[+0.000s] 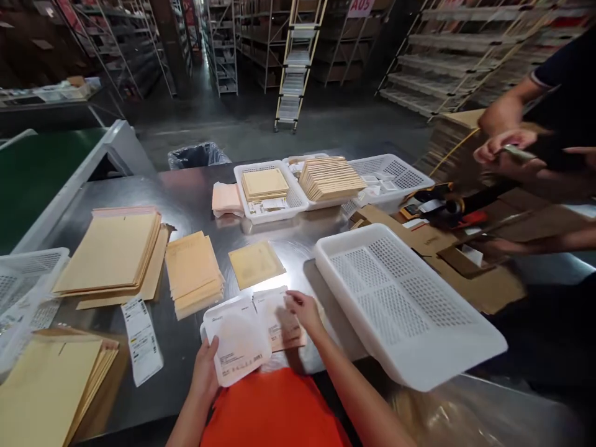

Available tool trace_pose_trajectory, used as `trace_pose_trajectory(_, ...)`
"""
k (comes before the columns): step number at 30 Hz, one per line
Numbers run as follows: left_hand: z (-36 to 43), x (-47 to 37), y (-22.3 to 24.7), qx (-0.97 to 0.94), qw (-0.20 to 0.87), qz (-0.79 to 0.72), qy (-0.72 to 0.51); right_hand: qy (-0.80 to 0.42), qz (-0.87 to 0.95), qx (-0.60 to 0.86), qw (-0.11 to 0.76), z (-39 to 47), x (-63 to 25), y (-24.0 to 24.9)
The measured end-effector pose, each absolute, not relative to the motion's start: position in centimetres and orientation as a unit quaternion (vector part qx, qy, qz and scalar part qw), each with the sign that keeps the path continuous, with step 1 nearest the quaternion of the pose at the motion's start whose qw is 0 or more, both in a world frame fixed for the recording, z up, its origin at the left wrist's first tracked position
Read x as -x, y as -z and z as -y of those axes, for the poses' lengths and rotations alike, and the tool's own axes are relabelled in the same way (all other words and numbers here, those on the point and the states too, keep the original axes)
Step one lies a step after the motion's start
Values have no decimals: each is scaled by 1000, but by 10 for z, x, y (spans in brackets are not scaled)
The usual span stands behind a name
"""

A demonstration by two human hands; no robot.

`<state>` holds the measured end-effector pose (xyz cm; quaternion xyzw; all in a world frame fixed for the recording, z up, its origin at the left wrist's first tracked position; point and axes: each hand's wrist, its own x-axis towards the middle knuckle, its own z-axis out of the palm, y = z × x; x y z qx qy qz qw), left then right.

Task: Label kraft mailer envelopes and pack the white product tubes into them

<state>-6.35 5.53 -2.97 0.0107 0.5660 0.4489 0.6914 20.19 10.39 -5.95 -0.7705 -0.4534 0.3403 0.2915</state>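
My left hand [208, 363] grips a flat white packet [237, 341] with rounded corners and small print, thumb on its front face. Another white packet edge shows behind it. Just right of it, my right hand [305, 310] pinches the upper right corner of a second white printed packet [274, 313]. Pinkish material shows along that packet's lower edge. A single yellowish padded envelope [257, 264] lies flat beyond my hands. To its left is a stack of small padded envelopes [192, 264]. A strip of printed labels [142, 341] lies left of my left hand.
Larger envelope stacks [112, 251] [51, 379] cover the table's left side. A white basket [410, 304] sits close on my right. Smaller baskets [274, 214] with envelopes line the back. A co-worker's hands [510, 149] hold a small object at right, above cardboard [488, 285].
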Motion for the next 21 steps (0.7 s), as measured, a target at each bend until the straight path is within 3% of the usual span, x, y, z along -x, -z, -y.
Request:
trace_pose_trajectory(6,-54,47,32,-23,706,-528,-471,-489,487,652,314,-73,-105,37)
trace_pose_trajectory(12,-44,48,28,-41,701,-506,-500,-317,568,726,225,-66,-90,12)
trace_pose_trajectory(17,-38,47,35,-54,713,-504,-484,-402,479,768,137,-69,-101,10)
trace_pose_trajectory(21,-41,48,42,-170,687,-580,-404,-300,550,775,78,-67,-98,12)
